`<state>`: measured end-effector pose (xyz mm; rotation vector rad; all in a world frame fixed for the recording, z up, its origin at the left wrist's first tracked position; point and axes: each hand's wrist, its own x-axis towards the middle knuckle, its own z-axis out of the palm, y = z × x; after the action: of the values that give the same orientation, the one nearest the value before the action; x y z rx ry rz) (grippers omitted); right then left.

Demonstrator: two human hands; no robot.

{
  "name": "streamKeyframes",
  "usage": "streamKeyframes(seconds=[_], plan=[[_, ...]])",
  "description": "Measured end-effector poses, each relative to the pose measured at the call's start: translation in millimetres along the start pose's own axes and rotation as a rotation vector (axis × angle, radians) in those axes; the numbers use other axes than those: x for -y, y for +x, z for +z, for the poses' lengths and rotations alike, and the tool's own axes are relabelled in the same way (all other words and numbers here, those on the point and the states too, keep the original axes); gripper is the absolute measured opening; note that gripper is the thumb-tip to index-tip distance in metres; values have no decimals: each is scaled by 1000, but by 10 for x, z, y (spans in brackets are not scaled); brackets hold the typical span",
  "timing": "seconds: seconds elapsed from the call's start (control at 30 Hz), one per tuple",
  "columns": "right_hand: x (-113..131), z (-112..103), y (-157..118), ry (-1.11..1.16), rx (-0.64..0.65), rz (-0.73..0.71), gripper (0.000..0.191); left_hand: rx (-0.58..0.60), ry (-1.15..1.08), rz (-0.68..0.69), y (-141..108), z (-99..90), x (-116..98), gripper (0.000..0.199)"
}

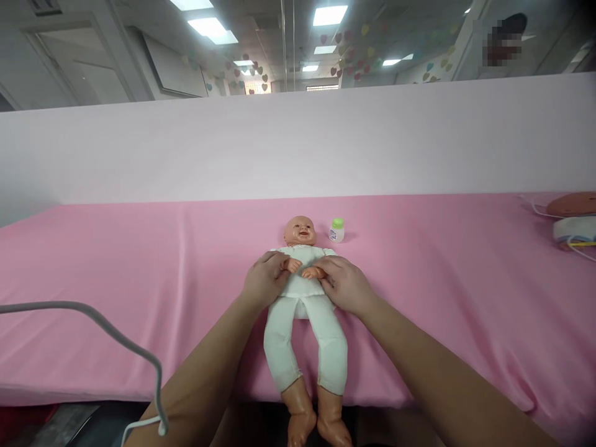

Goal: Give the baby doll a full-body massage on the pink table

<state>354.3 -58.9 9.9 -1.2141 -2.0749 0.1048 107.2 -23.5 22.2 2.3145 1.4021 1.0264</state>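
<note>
On the pink sheet a baby doll (305,298) with a white cloth body lies on its back, head away from me and feet over the near edge. My left hand (266,278) is closed round the doll's arm on the left side of its body. On the other side, my right hand (345,282) grips the doll's other arm close to the wrist. Both doll hands rest over its belly, bent inward. Beside the doll's head stands a small clear jar (336,233) with a green lid, touched by neither hand.
The pink sheet (139,267) covers a table backed by a white panel (298,143). A grey cable (93,313) curves in at lower left. At the right edge lie a brown object (572,205) and a white item (575,230) with cords. A person (505,40) appears beyond the panel.
</note>
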Motion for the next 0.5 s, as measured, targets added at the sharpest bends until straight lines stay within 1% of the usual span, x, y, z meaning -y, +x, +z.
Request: streamKeyframes(seconds=[0.07,0.13,0.2,0.27,0.33,0.4,0.5], plan=[[-46,-18,-4,76,-59,74,34,-75,-129,-106,4,-19,56,27],[-121,-38,-7,179,-142,187,33,-172,-321,-214,15,-39,148,26],[-236,-52,-12,286,-231,320,35,-266,-515,-297,38,-58,278,27],[-393,-53,-18,370,-309,449,39,-342,-654,-382,76,-74,434,26],[-577,-39,-27,432,-364,558,44,-410,-771,-488,122,-84,599,23],[-767,-14,-38,488,-399,646,47,-482,-886,-622,168,-84,753,18],[-1018,36,-62,550,-427,744,45,-591,-916,-825,215,-70,933,17]])
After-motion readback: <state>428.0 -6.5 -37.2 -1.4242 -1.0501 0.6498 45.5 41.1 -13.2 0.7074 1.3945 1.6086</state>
